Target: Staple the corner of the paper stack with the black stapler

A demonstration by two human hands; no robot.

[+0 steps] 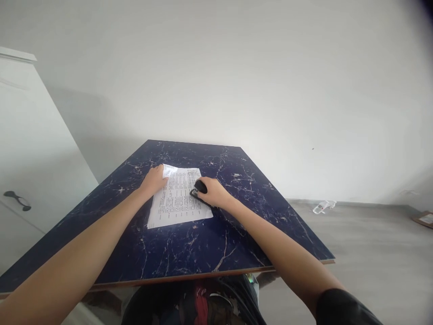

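Note:
Printed paper [179,198] lies on the dark blue marbled table [189,253], its upper left corner slightly raised and shiny. My left hand [154,179] grips that corner, thumb over the top. Whether it is one sheet or a stack I cannot tell. At the paper's right edge, my right hand [214,193] is closed around a black stapler [200,186]. The stapler's front end points left and overlaps the printed side; its rear is hidden under my palm. I cannot tell whether the paper is between its jaws.
A white cabinet [37,149] with a dark handle [16,200] stands left of the table. Behind the table is a pale wall [216,76]. On the grey floor at right lie a white plastic wrapper [324,207] and a brown cardboard piece [424,219].

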